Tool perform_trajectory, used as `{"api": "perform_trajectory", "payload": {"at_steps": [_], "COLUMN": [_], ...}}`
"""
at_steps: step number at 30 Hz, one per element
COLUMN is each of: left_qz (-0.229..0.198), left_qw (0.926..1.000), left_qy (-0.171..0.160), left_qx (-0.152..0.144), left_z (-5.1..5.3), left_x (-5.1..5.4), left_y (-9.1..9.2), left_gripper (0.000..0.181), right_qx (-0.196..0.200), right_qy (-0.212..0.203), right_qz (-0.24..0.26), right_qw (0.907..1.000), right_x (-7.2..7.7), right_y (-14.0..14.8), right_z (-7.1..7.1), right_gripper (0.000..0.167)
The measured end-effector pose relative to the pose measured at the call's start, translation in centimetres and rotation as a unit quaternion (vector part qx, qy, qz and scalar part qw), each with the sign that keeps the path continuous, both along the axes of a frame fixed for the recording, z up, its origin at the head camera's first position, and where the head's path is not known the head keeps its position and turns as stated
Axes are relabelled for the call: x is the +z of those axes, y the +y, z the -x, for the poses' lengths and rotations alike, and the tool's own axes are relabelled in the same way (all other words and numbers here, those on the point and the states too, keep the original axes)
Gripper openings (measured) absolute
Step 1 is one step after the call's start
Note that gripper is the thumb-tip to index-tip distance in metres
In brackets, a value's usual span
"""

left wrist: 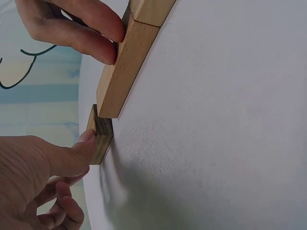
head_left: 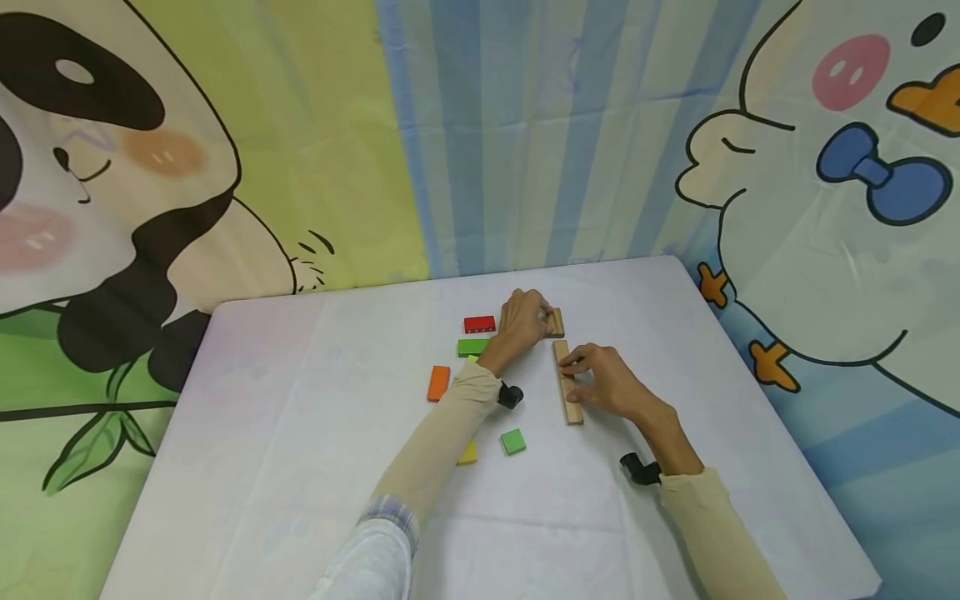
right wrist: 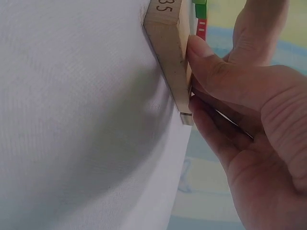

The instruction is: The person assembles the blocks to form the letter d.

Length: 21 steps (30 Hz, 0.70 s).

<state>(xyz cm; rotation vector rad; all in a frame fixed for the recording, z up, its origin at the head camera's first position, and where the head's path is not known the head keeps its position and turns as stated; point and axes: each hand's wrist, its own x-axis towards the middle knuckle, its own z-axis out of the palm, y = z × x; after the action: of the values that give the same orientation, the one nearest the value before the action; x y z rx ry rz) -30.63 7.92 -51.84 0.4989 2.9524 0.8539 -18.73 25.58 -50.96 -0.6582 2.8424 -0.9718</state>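
At the far side of the table, my left hand [head_left: 522,318] pinches a short wooden block [head_left: 556,322] with dark grooves; in the left wrist view the thumb [left wrist: 79,155] touches its edge. A long, pale wooden block [head_left: 567,387] lies nearer, in line with the short block and close to its end. My right hand [head_left: 606,382] rests thumb and fingertips on top of the long block. A seam crosses this block in the left wrist view, and the right wrist view shows the number 35 printed on its end [right wrist: 165,10].
Left of the wooden blocks lie a red block [head_left: 479,324], a green block [head_left: 472,347] and an orange block [head_left: 438,383]. A small green square block [head_left: 513,442] and a yellow block [head_left: 468,453], partly behind the left sleeve, sit nearer. A printed curtain [head_left: 510,133] hangs behind the white table [head_left: 300,467].
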Motion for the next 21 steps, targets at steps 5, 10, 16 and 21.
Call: {"api": "perform_trajectory", "payload": {"at_steps": [5, 10, 16, 21], "left_qz": [-0.002, -0.004, 0.001, 0.003], "left_qw": [0.9999, 0.9999, 1.0, 0.9999], "left_qy": [0.005, 0.005, 0.0, -0.003], "left_qx": [-0.01, -0.012, -0.009, -0.016], "left_z": [-0.35, -0.51, -0.6, -0.84], "left_x": [0.12, 0.08, -0.06, 0.11], "left_y": [-0.09, -0.16, -0.37, -0.51], "left_gripper": [0.035, 0.035, 0.034, 0.034], "right_qx": [-0.007, -0.01, -0.012, -0.014], "right_qy": [-0.006, -0.008, -0.013, -0.018], "right_qz": [0.001, 0.004, 0.0, -0.003], "right_qw": [1.0, 0.9999, 0.9998, 0.9997], "right_x": [-0.02, 0.05, 0.15, 0.08], "right_y": [0.0, -0.03, -0.08, -0.12], "right_z": [-0.03, 0.04, 0.04, -0.01], "right_gripper": [0.044, 0.044, 0.044, 0.044]}}
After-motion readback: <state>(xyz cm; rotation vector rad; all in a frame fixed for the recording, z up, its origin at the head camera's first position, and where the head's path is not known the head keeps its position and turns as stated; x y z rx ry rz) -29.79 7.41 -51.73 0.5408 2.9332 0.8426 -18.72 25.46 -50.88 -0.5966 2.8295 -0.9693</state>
